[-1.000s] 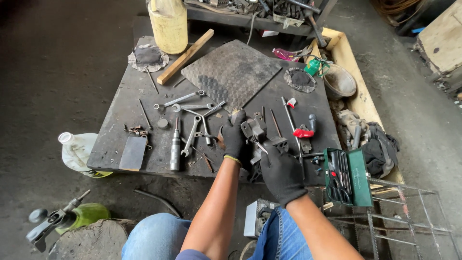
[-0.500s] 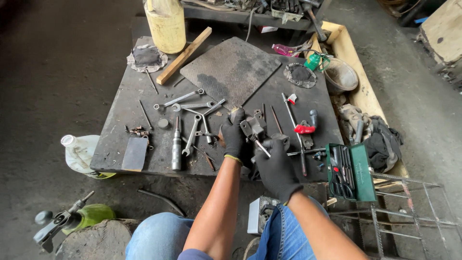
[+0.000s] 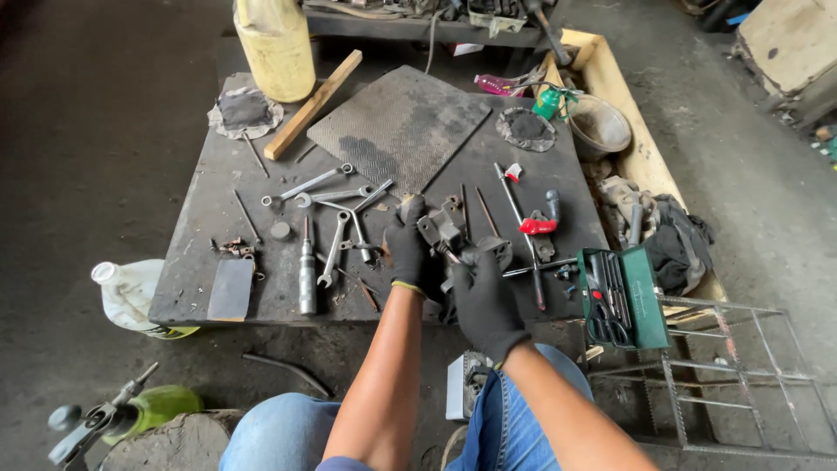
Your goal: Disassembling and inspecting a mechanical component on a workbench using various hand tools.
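Black gloves: both hands grip one greasy metal part point(image 3: 446, 234) at the bench's point(image 3: 218, 205) near edge.
Left hand point(image 3: 406, 253): clamps it steady.
Right hand point(image 3: 485, 301): wraps its lower end.
Spanners point(image 3: 336, 218): fanned just left, within reach.

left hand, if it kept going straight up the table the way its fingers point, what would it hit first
Probably the dark checkered metal plate, lying just beyond the left hand, which grips a metal part. Depth is hard to judge; the wrenches lie slightly left of that line.

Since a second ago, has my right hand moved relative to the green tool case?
Cannot tell: right hand sits about as far left of the green tool case as before; the camera shifted.
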